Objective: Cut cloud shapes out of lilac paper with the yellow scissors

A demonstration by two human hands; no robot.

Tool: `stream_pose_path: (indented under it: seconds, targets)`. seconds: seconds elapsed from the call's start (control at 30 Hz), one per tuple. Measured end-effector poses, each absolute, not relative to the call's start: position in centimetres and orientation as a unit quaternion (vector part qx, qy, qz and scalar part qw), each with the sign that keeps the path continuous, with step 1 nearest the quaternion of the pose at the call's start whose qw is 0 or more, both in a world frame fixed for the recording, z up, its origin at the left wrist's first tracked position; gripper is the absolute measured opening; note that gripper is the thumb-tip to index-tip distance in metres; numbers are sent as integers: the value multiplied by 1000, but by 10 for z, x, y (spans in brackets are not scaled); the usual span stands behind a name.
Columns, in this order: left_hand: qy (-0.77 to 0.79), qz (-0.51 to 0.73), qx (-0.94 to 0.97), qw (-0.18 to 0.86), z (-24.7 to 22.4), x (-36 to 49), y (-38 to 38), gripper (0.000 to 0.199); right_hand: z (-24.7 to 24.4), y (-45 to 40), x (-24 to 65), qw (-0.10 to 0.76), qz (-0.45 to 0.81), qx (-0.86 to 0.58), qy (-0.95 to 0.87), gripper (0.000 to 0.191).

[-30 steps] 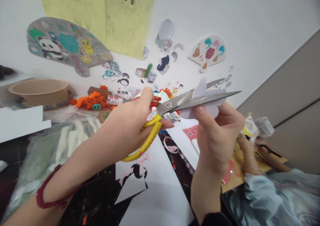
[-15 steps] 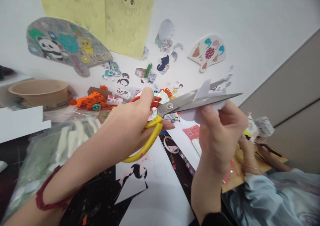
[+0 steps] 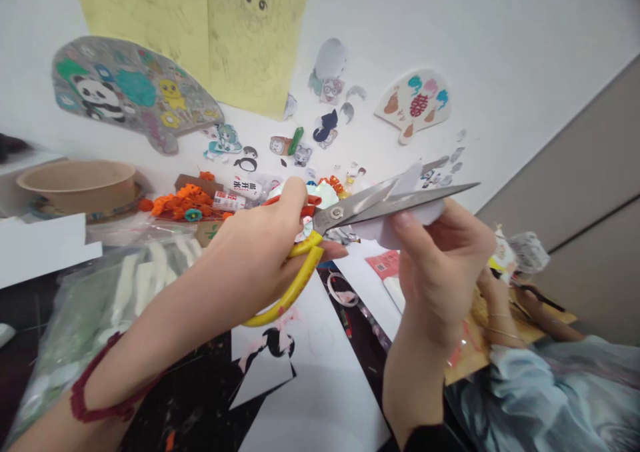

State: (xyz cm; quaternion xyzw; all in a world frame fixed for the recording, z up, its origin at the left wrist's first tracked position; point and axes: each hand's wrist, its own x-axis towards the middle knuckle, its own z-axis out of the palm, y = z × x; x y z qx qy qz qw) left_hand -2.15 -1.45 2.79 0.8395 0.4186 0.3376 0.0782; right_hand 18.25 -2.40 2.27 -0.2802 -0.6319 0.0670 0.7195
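Note:
My left hand (image 3: 265, 239), a dark red cord on its wrist, grips scissors (image 3: 337, 213) with one red and one yellow handle loop. The scissor blades point right and stand slightly apart. Between them sits a piece of white paper (image 3: 385, 231), which my right hand (image 3: 440, 265) pinches just past the lower blade. My right thumb lies close to that blade's edge. Part of the paper is hidden behind the blades and my fingers.
Drawings, two fan-shaped pieces (image 3: 137, 92) and small cutouts lie on the white surface ahead. A round tan container (image 3: 77, 182), orange flowers (image 3: 185, 199) and a plastic bag (image 3: 95, 305) are at left. At right, another person's hands (image 3: 500, 305) hold dark-handled scissors.
The scissor blades have closed a little on the paper. My right hand and the paper have shifted slightly left, and the paper's upper tip is tilted differently.

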Motion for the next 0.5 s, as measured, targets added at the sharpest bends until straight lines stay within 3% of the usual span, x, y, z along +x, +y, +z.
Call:
stream_pose_path:
  seconds: [0.17,0.5]
  targets:
    - [424,312,848,55,28,-22,-17,32,23,-24,184,730,55,-265,-628,10]
    - [432,318,842,51,24,-21,-14,47,17,-19,171,748,50,-271,-604,7]
